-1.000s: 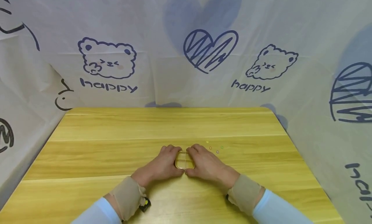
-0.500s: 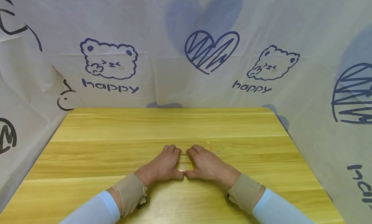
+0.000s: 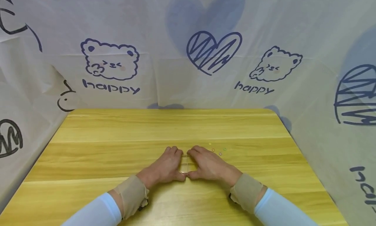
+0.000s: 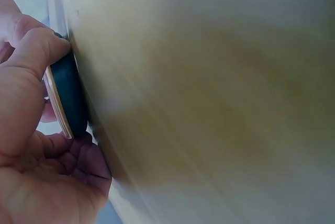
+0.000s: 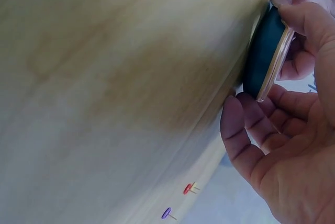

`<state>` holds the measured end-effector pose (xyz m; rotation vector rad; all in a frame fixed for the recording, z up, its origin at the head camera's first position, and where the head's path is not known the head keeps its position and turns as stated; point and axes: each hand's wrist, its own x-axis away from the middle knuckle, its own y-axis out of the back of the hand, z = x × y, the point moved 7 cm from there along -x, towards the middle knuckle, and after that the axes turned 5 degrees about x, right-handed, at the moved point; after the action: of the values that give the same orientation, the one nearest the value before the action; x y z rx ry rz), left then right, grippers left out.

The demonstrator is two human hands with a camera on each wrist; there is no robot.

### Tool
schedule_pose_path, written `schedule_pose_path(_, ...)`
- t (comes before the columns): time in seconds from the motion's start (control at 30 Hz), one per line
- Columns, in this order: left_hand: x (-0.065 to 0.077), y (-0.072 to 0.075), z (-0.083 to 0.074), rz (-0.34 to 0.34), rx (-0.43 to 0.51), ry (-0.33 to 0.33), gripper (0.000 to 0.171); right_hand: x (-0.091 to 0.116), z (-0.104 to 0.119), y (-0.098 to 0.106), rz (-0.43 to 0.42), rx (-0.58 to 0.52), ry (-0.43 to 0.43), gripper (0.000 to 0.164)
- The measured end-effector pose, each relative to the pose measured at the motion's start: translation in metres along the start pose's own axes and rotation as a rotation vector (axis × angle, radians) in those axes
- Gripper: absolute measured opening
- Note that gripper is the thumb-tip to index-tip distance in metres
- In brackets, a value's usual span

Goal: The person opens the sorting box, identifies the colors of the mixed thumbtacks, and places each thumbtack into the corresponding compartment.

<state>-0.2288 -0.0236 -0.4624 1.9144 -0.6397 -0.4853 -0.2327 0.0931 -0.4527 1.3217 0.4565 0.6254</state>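
Staged recording booth, not a lived-in room: a plain wooden table (image 3: 176, 128) enclosed on three sides by a white cloth (image 3: 176, 72) printed with bears, hearts and "happy".

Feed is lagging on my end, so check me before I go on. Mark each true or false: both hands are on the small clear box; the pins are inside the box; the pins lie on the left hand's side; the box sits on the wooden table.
1. Both hands are on the small clear box. True: the left hand and the right hand grip it from either side.
2. The pins are inside the box. False: they lie loose on the table, apart from it.
3. The pins lie on the left hand's side. False: they lie beyond the right hand.
4. The box sits on the wooden table. True.
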Motion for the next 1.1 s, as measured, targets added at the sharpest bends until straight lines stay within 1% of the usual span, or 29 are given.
schedule_pose_path(0.1,0.0001,0.0010,-0.0001,-0.003,0.004,-0.004,0.075,-0.0015,-0.0006,-0.0008,0.008,-0.004,-0.002,0.077)
schedule_pose_path(0.53,-0.0028,0.0032,-0.0033,0.029,-0.003,-0.015,0.069,-0.0012,-0.0013,-0.0001,0.010,-0.016,0.016,0.076)
schedule_pose_path(0.73,-0.0044,0.0028,-0.0050,0.047,-0.037,-0.033,0.065,-0.0017,0.0006,0.0007,0.031,0.004,0.025,0.075)
schedule_pose_path(0.87,-0.0054,0.0021,-0.0067,0.056,-0.058,-0.051,0.065,-0.0019,0.0019,0.0017,0.045,0.026,0.030,0.073)
schedule_pose_path(0.93,-0.0057,0.0023,-0.0071,0.059,-0.059,-0.055,0.066,-0.0021,0.0018,0.0032,0.046,0.020,0.026,0.071)
schedule_pose_path(1.0,-0.0059,0.0020,-0.0066,0.064,-0.052,-0.053,0.066,-0.0024,0.0009,0.0048,0.055,0.007,0.014,0.069)
schedule_pose_path(1.1,-0.0058,0.0018,-0.0045,0.082,-0.015,-0.025,0.068,-0.0019,-0.0011,0.0061,0.077,-0.030,-0.013,0.068)
